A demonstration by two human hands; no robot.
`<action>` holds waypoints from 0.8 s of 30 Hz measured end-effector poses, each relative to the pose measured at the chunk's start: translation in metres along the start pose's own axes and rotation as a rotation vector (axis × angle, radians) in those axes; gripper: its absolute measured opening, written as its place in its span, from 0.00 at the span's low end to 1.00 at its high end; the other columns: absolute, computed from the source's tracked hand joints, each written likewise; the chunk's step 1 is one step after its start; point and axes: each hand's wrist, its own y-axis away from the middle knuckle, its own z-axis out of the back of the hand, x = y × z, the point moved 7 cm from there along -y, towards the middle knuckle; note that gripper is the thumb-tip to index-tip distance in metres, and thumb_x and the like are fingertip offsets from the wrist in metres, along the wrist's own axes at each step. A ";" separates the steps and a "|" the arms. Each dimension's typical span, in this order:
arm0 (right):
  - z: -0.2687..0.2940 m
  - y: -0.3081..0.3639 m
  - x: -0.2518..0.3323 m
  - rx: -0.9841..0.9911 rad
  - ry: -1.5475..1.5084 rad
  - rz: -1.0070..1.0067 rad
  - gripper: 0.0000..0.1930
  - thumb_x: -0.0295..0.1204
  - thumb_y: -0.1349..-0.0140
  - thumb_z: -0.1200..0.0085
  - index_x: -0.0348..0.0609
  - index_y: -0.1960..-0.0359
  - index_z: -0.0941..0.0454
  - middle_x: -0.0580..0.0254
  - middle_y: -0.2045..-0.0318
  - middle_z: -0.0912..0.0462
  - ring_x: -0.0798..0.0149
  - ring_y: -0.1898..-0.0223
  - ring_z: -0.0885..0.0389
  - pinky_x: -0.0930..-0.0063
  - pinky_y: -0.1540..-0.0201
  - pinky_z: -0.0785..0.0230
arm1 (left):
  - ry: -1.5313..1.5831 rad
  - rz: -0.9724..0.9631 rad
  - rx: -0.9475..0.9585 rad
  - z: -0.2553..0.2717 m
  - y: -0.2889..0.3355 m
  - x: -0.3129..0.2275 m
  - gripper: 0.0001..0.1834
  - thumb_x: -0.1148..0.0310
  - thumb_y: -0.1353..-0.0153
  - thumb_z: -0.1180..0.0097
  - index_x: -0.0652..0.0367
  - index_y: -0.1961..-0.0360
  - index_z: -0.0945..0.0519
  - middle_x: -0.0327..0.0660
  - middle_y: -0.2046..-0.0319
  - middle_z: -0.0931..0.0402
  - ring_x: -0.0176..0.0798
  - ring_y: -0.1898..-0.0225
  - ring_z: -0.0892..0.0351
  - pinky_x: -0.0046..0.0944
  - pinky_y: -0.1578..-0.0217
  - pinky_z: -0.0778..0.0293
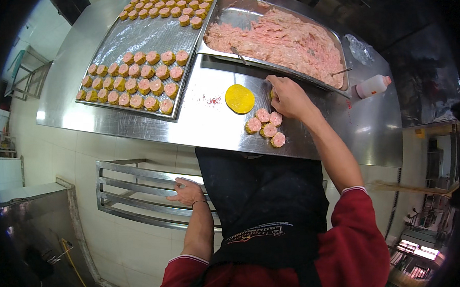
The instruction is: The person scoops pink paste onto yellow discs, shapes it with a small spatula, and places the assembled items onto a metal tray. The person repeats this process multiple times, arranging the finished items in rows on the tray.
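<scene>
My right hand (292, 96) is over the steel table, its fingers closed around a small yellow-wrapped dumpling (273, 94) that they mostly hide. Just below it sits a small cluster of open-topped dumplings (262, 115) with pink filling. To the left of that hand lies a stack of round yellow wrappers (239, 99). Below the table edge, my left hand (188, 191) holds nothing, its fingers apart in front of a metal rack (135, 186); whether it touches the rack I cannot tell.
A deep steel pan (230, 15) of pink minced filling (291, 41) stands behind, with two utensil handles showing. At left, a lined tray (147, 35) carries rows of dumplings. A plastic bottle (372, 86) and a crumpled clear bag (359, 49) lie at right.
</scene>
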 end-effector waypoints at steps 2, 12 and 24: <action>-0.003 0.002 -0.003 0.040 -0.013 -0.017 0.27 0.27 0.41 0.40 0.33 0.39 0.25 0.40 0.54 0.14 0.40 0.47 0.16 0.52 0.42 0.22 | -0.001 0.005 0.006 -0.001 0.000 0.000 0.41 0.37 0.22 0.65 0.65 0.39 0.18 0.77 0.23 0.60 0.76 0.50 0.17 0.66 0.42 0.24; 0.002 0.003 -0.009 0.143 -0.108 -0.087 0.30 0.27 0.41 0.39 0.36 0.36 0.28 0.41 0.56 0.13 0.40 0.47 0.16 0.49 0.43 0.23 | -0.008 0.005 -0.031 -0.002 -0.003 0.002 0.41 0.36 0.22 0.65 0.66 0.40 0.18 0.73 0.22 0.61 0.76 0.51 0.17 0.66 0.41 0.24; -0.001 0.008 -0.016 0.039 -0.054 0.013 0.23 0.26 0.41 0.39 0.33 0.43 0.24 0.41 0.61 0.14 0.39 0.52 0.16 0.50 0.47 0.22 | -0.030 0.022 -0.007 -0.001 -0.001 0.002 0.38 0.37 0.22 0.63 0.61 0.39 0.17 0.75 0.22 0.60 0.73 0.50 0.17 0.64 0.42 0.23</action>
